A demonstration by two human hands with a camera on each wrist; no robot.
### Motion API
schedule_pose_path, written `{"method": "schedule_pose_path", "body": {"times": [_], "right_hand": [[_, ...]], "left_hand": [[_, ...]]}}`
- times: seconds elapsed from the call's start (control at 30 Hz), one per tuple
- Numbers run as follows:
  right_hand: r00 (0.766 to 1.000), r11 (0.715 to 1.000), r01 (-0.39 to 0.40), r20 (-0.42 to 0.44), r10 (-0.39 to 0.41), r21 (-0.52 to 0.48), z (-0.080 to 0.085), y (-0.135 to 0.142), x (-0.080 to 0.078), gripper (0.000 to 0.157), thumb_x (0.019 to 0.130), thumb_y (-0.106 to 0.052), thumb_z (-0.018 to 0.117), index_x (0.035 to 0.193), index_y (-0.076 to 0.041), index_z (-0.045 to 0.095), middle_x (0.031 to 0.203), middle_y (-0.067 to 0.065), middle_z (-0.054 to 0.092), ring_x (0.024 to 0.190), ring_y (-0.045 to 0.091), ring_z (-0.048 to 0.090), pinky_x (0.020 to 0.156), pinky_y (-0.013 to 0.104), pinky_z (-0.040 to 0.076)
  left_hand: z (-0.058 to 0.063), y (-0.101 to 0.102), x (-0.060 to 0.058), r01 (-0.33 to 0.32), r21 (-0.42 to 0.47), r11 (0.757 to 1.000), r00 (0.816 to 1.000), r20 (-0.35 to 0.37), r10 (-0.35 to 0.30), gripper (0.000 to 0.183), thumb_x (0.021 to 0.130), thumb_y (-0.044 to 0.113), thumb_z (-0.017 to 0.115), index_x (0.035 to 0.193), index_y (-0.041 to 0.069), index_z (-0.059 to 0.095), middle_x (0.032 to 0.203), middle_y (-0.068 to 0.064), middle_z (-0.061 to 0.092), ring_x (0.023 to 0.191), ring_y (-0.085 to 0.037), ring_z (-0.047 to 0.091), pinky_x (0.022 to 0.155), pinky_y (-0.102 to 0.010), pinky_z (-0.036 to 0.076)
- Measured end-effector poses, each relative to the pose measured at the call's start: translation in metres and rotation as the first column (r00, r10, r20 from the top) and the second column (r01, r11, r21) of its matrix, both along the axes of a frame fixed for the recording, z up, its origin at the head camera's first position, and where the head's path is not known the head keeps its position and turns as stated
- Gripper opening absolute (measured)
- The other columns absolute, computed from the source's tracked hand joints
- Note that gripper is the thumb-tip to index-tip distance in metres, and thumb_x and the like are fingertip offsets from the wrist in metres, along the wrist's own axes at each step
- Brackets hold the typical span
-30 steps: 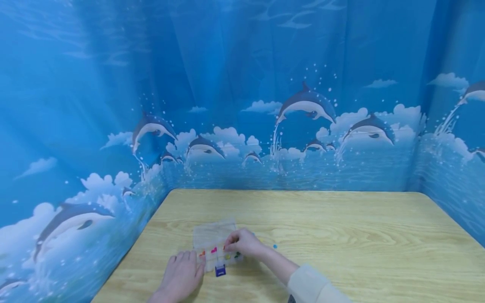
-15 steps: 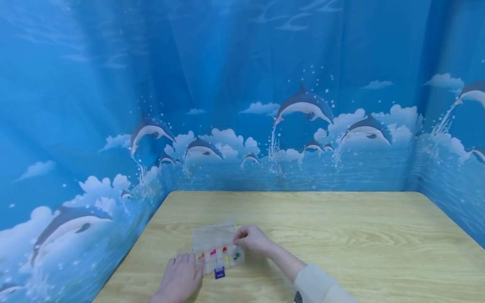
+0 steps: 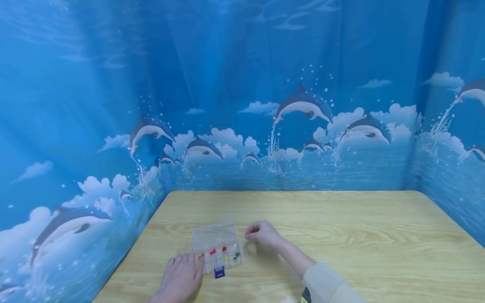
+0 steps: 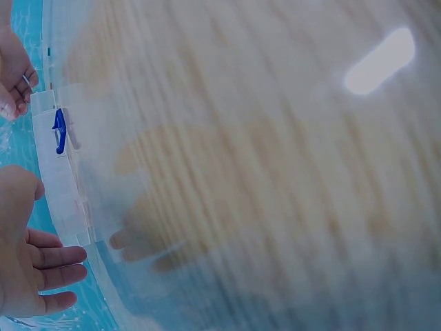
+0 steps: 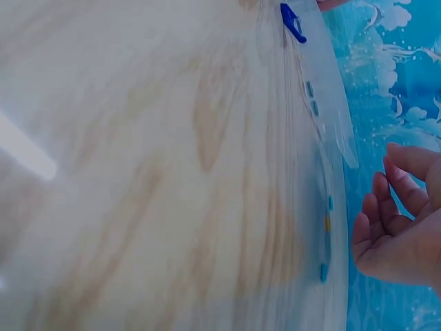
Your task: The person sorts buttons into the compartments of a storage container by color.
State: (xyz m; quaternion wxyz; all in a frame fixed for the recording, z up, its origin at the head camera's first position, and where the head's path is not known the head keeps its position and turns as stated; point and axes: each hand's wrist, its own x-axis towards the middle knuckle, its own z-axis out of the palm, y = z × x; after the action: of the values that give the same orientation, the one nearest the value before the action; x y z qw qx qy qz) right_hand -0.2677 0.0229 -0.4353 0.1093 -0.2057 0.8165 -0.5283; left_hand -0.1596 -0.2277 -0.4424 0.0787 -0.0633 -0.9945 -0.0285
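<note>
A clear plastic compartment box (image 3: 214, 234) lies on the table with its lid folded back. Small orange, pink, red, yellow, green and white pieces sit in separate compartments. The blue latch (image 3: 219, 272) hangs at its front edge. My left hand (image 3: 179, 273) rests at the box's left end, fingers extended and thumb at the rim. Just right of the box, my right hand (image 3: 264, 234) hovers with thumb and index finger close together; in the right wrist view its fingers (image 5: 394, 207) are loosely bent and no piece shows between them.
Small blue and orange pieces (image 5: 327, 224) lie on the table to the right of the box in the right wrist view. The wood-grain table (image 3: 341, 235) extends back to a blue dolphin-print curtain (image 3: 242, 126) that surrounds it.
My right hand has moved right, from over the red piece's compartment, past the back right compartment, to beside the box. A white piece now shows in that back right compartment. My left hand stays put.
</note>
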Motion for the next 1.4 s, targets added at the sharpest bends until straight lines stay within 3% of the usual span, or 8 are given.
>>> {"method": "schedule_pose_path", "body": {"times": [0.3,0.7,1.17,1.4], "right_hand": [[0.998,0.997,0.062,-0.014,-0.061,0.045,0.001,0.015,-0.008,0.007,0.084,-0.010,0.066,0.087,-0.003,0.064,0.080,0.000,0.060,0.076,0.015,0.054,0.068,0.030,0.045],[0.991,0.987,0.127,-0.062,-0.121,0.103,-0.008,0.028,-0.018,0.005,0.079,-0.005,0.068,0.081,-0.002,0.064,0.076,0.001,0.060,0.071,0.015,0.054,0.067,0.030,0.047],[0.999,0.986,0.020,-0.033,-0.015,0.167,-0.011,0.031,-0.017,0.005,0.078,-0.003,0.068,0.080,-0.003,0.064,0.072,0.000,0.059,0.068,0.014,0.052,0.064,0.028,0.046],[0.999,0.977,0.011,-0.047,-0.001,0.214,-0.012,0.029,-0.018,0.006,0.077,-0.004,0.069,0.080,-0.005,0.064,0.072,-0.001,0.059,0.068,0.014,0.052,0.063,0.027,0.045]], "left_hand": [[-0.001,0.001,0.002,0.019,0.000,1.000,0.998,-0.062,-0.019,0.030,0.092,0.032,0.053,0.094,0.001,0.056,0.085,-0.011,0.056,0.087,-0.030,0.055,0.079,-0.049,0.041],[0.000,0.001,0.000,0.016,-0.008,1.000,0.999,-0.039,-0.017,0.028,0.092,0.032,0.053,0.089,0.004,0.054,0.082,-0.009,0.053,0.084,-0.029,0.054,0.077,-0.048,0.041],[-0.001,0.001,0.000,0.018,-0.010,1.000,0.999,-0.038,-0.019,0.028,0.092,0.032,0.052,0.089,0.005,0.054,0.081,-0.008,0.053,0.084,-0.028,0.054,0.076,-0.047,0.041],[0.000,0.001,0.000,0.019,-0.014,1.000,0.999,-0.037,-0.020,0.027,0.092,0.032,0.053,0.086,0.005,0.053,0.080,-0.008,0.052,0.082,-0.028,0.053,0.074,-0.047,0.041]]}}
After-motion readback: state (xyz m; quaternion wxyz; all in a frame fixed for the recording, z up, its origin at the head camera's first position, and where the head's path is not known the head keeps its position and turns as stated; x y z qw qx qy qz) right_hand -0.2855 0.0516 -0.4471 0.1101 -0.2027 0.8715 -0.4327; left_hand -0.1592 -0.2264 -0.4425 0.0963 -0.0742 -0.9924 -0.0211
